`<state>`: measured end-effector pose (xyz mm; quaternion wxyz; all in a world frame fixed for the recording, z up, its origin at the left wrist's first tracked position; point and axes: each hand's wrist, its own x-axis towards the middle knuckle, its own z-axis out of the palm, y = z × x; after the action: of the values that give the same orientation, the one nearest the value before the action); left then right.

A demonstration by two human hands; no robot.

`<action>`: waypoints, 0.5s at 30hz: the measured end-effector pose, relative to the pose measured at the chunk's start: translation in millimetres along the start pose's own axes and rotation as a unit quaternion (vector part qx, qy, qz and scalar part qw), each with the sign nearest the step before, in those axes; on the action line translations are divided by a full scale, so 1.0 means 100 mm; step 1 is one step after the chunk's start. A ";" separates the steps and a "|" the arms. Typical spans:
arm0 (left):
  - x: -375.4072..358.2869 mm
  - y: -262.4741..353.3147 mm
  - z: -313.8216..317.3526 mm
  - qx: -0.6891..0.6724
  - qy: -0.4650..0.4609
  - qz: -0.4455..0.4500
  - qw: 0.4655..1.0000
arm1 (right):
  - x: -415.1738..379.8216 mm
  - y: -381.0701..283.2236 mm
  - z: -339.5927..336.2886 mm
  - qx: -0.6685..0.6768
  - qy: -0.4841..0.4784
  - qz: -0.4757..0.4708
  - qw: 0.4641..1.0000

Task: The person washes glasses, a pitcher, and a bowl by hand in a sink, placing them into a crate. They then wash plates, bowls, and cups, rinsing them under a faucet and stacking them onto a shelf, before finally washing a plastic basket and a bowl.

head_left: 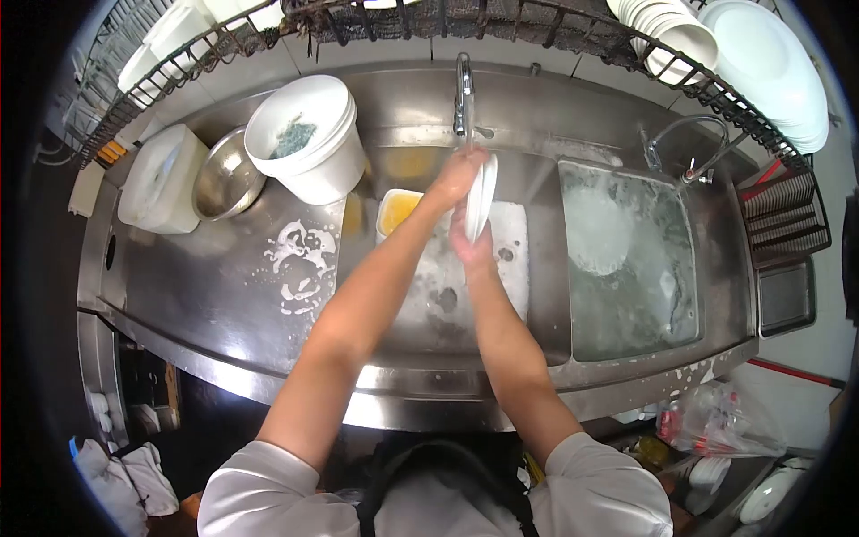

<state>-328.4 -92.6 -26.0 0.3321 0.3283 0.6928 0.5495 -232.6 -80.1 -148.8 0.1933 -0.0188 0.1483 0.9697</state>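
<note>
A white plate (484, 192), seen nearly edge-on and tilted upright, is between my two hands below the middle faucet (463, 94). My left hand (460, 179) is closed at its upper left side, right under the spout. Lower down, my right hand (472, 243) grips the bottom edge, its fingers partly hidden behind the plate. Under my hands, a white slab (512, 259) with dark spots lies in the middle basin. Beside my left forearm sits a small white tub (385, 217) with yellow contents.
To the right is a sink (626, 268) of cloudy, foamy water with its own faucet (698, 166). A white bucket (327, 174), a metal bowl (224, 183) and a plastic bin (161, 192) stand left. Suds (300, 268) spot the counter. Overhead runs a wire rack (564, 27) with dishes.
</note>
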 end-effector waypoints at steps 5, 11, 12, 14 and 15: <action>0.40 -0.44 -0.03 -0.175 0.052 -0.144 0.972 | -0.03 0.22 0.23 -0.011 0.140 -0.084 0.986; -0.05 -0.01 0.00 -0.119 0.051 0.060 0.990 | 0.02 -0.15 -0.18 -0.024 -0.006 0.001 1.000; -0.24 0.15 -0.01 -0.157 0.051 -0.001 0.986 | 0.06 -0.14 -0.11 -0.019 -0.032 0.030 0.999; -0.25 -0.08 -0.09 -0.145 0.016 0.069 0.987 | 0.11 -0.17 -0.10 -0.178 0.047 -0.041 0.982; -0.24 -0.21 -0.10 -0.132 0.016 0.096 0.986 | 0.06 -0.12 -0.02 -0.215 0.090 -0.042 0.972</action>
<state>-324.8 -121.2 -42.7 0.3072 0.3378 0.5844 0.6709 -233.8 -67.3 -154.8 0.2112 -0.1537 -0.0474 0.9641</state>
